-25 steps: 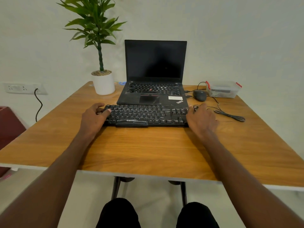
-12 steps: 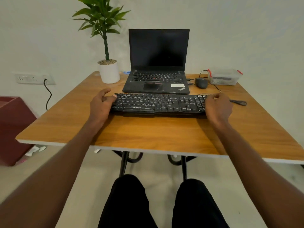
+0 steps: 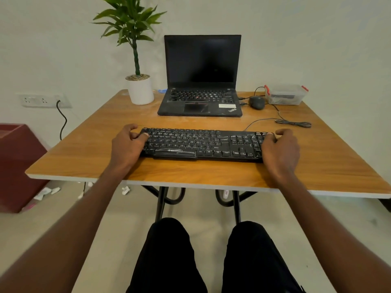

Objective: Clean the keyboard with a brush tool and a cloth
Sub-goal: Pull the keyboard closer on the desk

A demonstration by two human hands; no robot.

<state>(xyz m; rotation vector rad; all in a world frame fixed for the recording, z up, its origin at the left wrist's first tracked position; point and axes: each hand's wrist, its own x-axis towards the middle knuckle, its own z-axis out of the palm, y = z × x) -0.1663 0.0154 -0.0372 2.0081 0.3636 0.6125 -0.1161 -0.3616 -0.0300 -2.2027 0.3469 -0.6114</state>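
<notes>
A square wooden table (image 3: 211, 174) with warm orange grain and a thin pale edge stands on black metal legs against a plain off-white wall. A flat black keyboard (image 3: 203, 144), its keys streaked with pale dust, lies across the table's near half, parallel to the front edge. The left hand (image 3: 127, 144) grasps the keyboard's left end, thumb on the keys, fingers curled round the far edge. The right hand (image 3: 280, 148) grasps the right end the same way. Beyond the keyboard sits an open black laptop (image 3: 202, 81) with a dark screen. Left of the laptop is a leafy green plant (image 3: 132, 28) in a smooth white pot. Right of the laptop lie a dark rounded mouse (image 3: 256, 102), a clear lidded plastic box (image 3: 284, 95) and a coiled cable (image 3: 293, 123). Pale concrete floor shows below the table.
</notes>
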